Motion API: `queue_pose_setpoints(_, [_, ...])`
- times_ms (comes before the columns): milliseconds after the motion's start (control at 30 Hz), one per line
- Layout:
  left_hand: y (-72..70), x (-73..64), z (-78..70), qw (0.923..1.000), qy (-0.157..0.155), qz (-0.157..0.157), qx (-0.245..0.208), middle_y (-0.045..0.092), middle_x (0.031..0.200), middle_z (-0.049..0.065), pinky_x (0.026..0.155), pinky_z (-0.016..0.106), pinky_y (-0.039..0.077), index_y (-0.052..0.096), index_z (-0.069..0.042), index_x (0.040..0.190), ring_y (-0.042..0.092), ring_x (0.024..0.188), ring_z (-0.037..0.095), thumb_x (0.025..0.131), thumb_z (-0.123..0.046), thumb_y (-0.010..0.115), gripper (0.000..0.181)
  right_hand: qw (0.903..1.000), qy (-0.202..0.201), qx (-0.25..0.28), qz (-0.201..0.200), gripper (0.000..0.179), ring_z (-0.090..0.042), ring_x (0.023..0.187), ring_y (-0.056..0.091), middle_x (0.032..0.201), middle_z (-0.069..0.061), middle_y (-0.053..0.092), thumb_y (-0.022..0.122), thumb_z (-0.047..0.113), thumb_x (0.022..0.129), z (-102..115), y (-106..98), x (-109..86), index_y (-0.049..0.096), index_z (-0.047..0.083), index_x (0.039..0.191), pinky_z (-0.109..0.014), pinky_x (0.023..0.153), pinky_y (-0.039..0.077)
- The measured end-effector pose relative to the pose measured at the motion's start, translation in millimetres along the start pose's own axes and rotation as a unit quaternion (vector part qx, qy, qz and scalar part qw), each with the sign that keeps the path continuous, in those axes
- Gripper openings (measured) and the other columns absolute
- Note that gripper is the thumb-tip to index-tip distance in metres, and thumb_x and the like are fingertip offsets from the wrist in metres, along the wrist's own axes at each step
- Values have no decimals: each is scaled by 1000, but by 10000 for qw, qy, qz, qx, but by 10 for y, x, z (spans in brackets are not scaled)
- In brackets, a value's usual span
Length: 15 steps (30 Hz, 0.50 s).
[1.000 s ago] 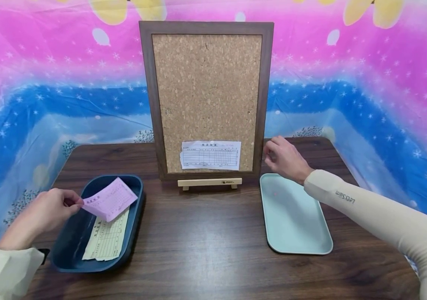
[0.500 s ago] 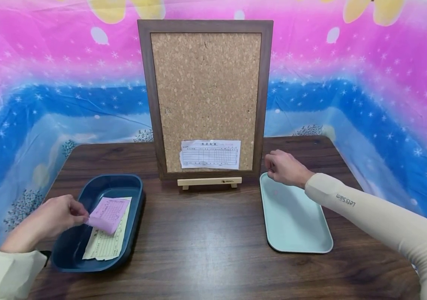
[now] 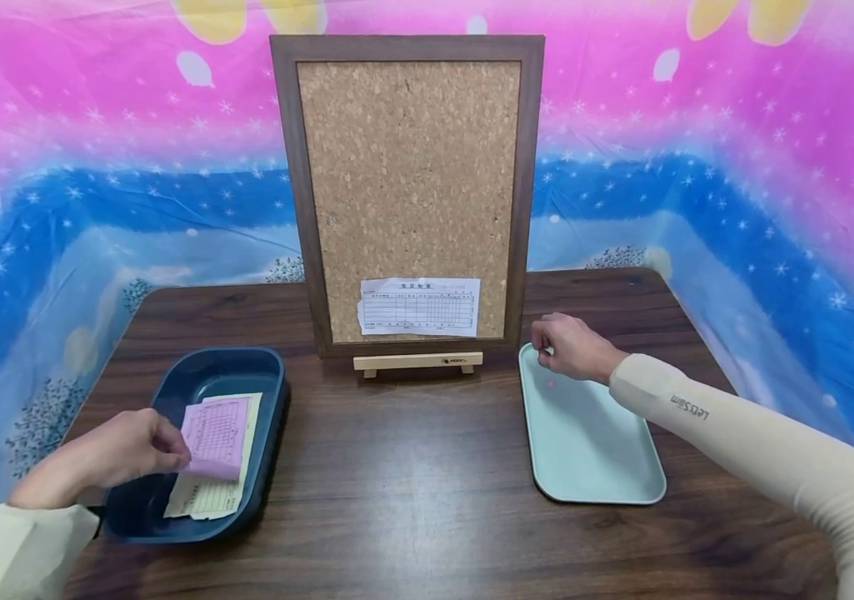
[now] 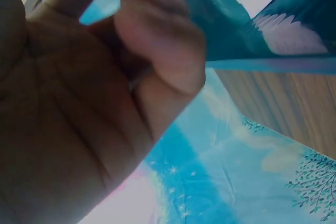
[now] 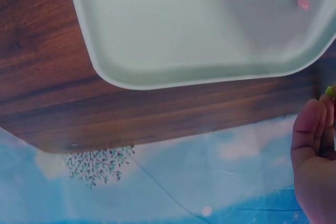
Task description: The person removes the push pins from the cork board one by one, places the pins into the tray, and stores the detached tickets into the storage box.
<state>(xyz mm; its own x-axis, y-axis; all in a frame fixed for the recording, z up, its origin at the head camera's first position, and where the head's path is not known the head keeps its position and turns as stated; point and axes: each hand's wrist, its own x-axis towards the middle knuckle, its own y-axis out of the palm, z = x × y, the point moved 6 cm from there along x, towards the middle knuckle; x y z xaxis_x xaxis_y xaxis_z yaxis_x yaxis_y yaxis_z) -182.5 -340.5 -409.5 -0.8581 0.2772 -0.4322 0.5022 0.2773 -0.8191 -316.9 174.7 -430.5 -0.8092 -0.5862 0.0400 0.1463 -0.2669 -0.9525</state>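
My left hand point(image 3: 122, 450) pinches the near left corner of a pink receipt slip point(image 3: 217, 433), its near edge curling up. The slip lies over a pale yellow receipt slip point(image 3: 209, 500) inside the dark blue bin point(image 3: 277, 433). In the left wrist view the hand's palm hides the pinched corner. Over the far left corner of the pale green tray point(image 3: 595, 442) is my right hand point(image 3: 572, 346), its fingers curled. A small yellow-green thing point(image 5: 329, 91) shows at its fingertips in the right wrist view. A small pink piece point(image 5: 303, 2) lies in the tray.
A framed corkboard point(image 3: 412, 183) stands upright on a small wooden easel point(image 3: 417, 362) at the back of the brown table point(image 3: 397, 500). A white printed slip point(image 3: 419, 307) is on its lower part. Patterned cloth point(image 3: 621, 108) hangs behind the table.
My left hand has come down and toward me with the pink slip, which now lies flatter over the yellow one. My right hand has lowered from beside the corkboard toward the tray's far left corner.
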Motion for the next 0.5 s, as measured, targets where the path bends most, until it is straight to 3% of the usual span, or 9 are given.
queue_pose_setpoints(200, [104, 32, -48, 9985, 348, 309, -276, 63, 80, -3, 59, 31, 45, 74, -13, 81, 50, 69, 15, 83, -8, 68, 8, 9999, -59, 60, 84, 10, -15, 70, 45, 76, 1, 51, 67, 0, 80, -16, 92, -25, 59, 6, 83, -32, 62, 41])
queue_pose_setpoints(500, [157, 50, -63, 9970, 272, 562, -459, 63, 75, -3, 59, 30, 45, 75, -12, 81, 48, 67, 15, 82, -11, 71, 4, 9996, -52, 127, 236, 10, -14, 69, 47, 76, 2, 52, 66, -2, 77, -40, 202, -46, 61, 6, 83, -32, 62, 42])
